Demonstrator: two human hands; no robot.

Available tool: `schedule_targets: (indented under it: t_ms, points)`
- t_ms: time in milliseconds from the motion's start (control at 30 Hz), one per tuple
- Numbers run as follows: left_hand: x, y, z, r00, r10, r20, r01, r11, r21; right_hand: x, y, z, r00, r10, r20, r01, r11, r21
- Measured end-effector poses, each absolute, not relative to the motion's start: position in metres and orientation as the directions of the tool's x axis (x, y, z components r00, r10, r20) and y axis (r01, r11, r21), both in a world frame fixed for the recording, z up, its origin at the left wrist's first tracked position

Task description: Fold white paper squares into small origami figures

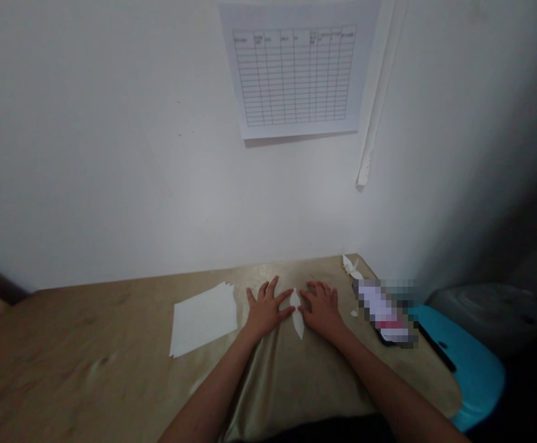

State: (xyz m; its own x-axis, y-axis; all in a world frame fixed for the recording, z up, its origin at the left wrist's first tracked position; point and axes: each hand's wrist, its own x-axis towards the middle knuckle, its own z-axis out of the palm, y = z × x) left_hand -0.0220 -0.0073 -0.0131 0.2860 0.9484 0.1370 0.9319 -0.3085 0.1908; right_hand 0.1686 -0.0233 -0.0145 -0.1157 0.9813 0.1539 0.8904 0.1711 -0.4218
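Note:
A narrow, leaf-shaped piece of white paper (298, 321) lies on the cloth-covered table between my two hands. My left hand (267, 312) rests at its left edge, thumb and index fingertip touching the paper, the other fingers spread over the cloth. From the other side, my right hand (322, 309) meets the right edge with its thumb and index finger, its remaining fingers stretched out. Both hands look open, with fingers apart. To the left of them sits a stack of white paper sheets (203, 321) with a jagged, torn-looking right edge.
Paper scraps (352, 267) lie at the table's back right corner, near a small white bit (354, 314). A pixelated flat object (381, 311) is at the right, beside a turquoise stool or chair (480, 363). A printed table sheet (296, 80) hangs on the wall.

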Motion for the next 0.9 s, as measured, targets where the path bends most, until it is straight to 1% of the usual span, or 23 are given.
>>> schedule_targets:
  t_ms: [133,267,500,567,667,767,900]
  points:
    - [-0.022,-0.008,-0.012,0.275,0.95,0.15,0.935,-0.301,0.19,0.17,-0.023,-0.014,-0.165,0.972,0.167,0.854,0.226,-0.47]
    - [-0.021,-0.01,-0.01,0.266,0.949,0.168,0.932,-0.298,0.207,0.171,-0.018,-0.018,-0.172,0.968,0.185,0.821,0.245,-0.516]
    - [-0.018,-0.011,-0.009,0.236,0.952,0.196,0.928,-0.281,0.247,0.17,-0.009,-0.025,-0.088,0.96,0.267,0.784,0.232,-0.576]
    - [-0.018,-0.011,-0.008,0.231,0.95,0.211,0.924,-0.283,0.259,0.169,-0.01,-0.025,-0.089,0.952,0.292,0.779,0.249,-0.576]
    - [-0.018,-0.011,-0.007,0.288,0.932,0.218,0.91,-0.338,0.24,0.169,-0.013,-0.023,-0.097,0.944,0.316,0.782,0.269,-0.563]
    - [-0.018,-0.012,-0.007,0.333,0.919,0.213,0.9,-0.377,0.218,0.169,-0.016,-0.02,-0.073,0.941,0.33,0.807,0.25,-0.534]
    - [-0.018,-0.012,-0.008,0.342,0.909,0.238,0.899,-0.39,0.199,0.17,-0.019,-0.015,-0.057,0.945,0.323,0.831,0.224,-0.509]
